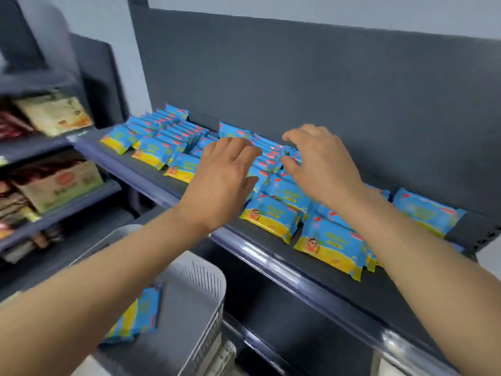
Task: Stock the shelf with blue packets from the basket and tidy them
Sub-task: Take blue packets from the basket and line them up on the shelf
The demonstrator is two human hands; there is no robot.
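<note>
A flat dark grey back panel (pixel 298 85) rises behind a dark metal shelf (pixel 260 249) with a glossy front rail, running from upper left to lower right; to the left stand further grey shelves carrying blurred beige and brown bags (pixel 54 112); below the shelf, at bottom centre, sits a pale grey slotted plastic basket (pixel 208 278).

Two bare forearms reach up from the bottom corners over the shelf; the left hand (pixel 225 183) is over the middle rows, fingers close together and bent down at the knuckles, thumb spread sideways against a packet; its fingertips are hidden, so I cannot tell whether it grips anything. The right hand (pixel 322 164) is just beside it; its fingers curl over the tops of the standing packets and its thumb presses their near side, pinching that row.

The blue-and-yellow plastic packets (pixel 271 215) fill the shelf in rows running front to back; most stand on edge leaning back, the front ones lying flatter; a few lie apart at the far right. A single blue-and-yellow packet (pixel 135 316) lies flat in the basket, partly hidden by the left forearm.
</note>
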